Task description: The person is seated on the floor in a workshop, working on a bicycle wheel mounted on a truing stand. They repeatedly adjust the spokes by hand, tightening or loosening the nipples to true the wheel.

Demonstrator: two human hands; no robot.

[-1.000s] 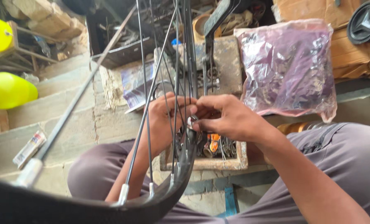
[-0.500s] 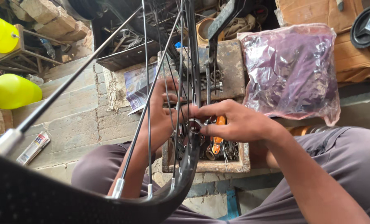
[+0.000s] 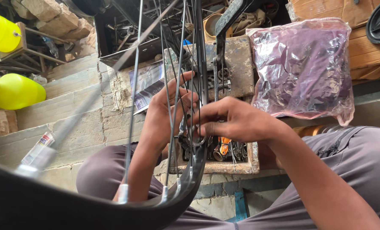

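Left hand (image 3: 164,115): behind the spokes, fingers curled on the bicycle wheel (image 3: 185,127) hub at 6 o'clock.
Right hand (image 3: 237,121): fingertips pinching a small hub part.
Risk: pinched part may slip into the wooden tray (image 3: 252,159) below.

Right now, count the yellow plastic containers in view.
2, both at far left: one yellow container at the top corner, another yellow jug lower, beside the steps. More may be hidden.

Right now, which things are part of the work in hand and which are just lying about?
In hand: left hand, right hand, bicycle wheel rim, spokes, hub.
Lying about: purple plastic bag, yellow jugs, wooden parts box, small tube.
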